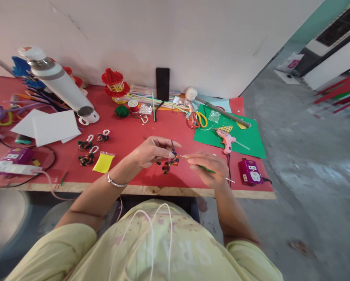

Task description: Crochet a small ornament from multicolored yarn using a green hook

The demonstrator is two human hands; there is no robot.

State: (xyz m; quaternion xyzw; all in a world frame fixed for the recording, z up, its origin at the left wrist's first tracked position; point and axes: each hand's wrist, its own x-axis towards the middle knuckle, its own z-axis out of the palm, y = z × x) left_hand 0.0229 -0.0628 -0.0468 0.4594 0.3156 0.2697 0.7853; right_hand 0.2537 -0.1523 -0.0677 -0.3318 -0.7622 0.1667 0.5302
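The left hand (153,151), fingers pinched, holds the dark yarn piece (167,165) over the counter (131,136), presumably steadying it for the crochet hook (205,168), gripped between the right hand's (208,166) closed fingers. Seemingly 3 beaded yarn pieces (86,159) lie left, grouped near 1 yellow packet (103,162); 2 purple power strips (250,171) flank the work.
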